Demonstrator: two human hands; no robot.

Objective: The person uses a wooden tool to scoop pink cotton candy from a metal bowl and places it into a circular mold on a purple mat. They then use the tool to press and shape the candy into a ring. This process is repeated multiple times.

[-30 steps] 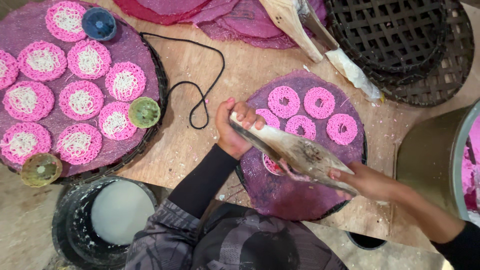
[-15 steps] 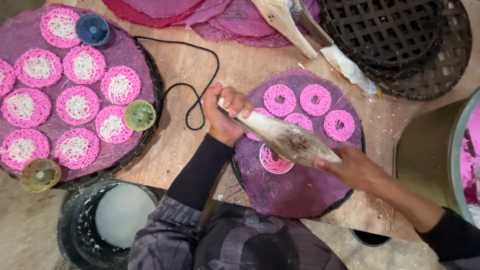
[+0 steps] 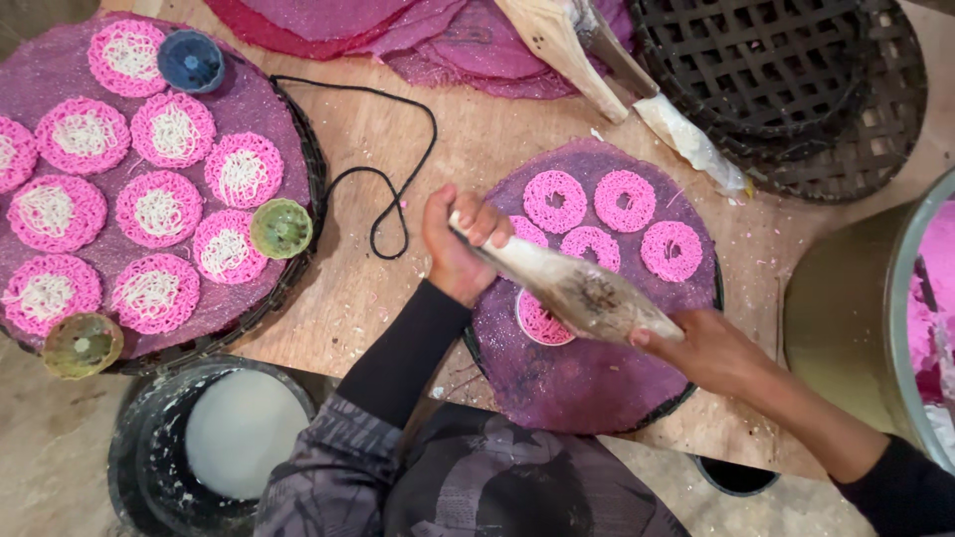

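Right now, two hands hold one long squeeze bag over a round purple tray that sits near the front edge of the wooden bench. The left hand has its fingers curled tight around the top end of the bag. The right hand is closed around the fat bottom end. The bag lies tilted across the tray, and its middle is above a small pink ring of thin noodle strings. I cannot tell if the bag touches that ring.

Four more pink rings lie on the far side of the same tray, close together.

At the left edge of the bench sits a bigger round tray full of pink rings with white middles. A blue cup, a green cup and a yellowish cup rest on it. A black cord curls on the wood between the two trays.

Dark woven baskets are stacked at the far right corner. A dark bucket with white stuff stands below the bench's front edge.
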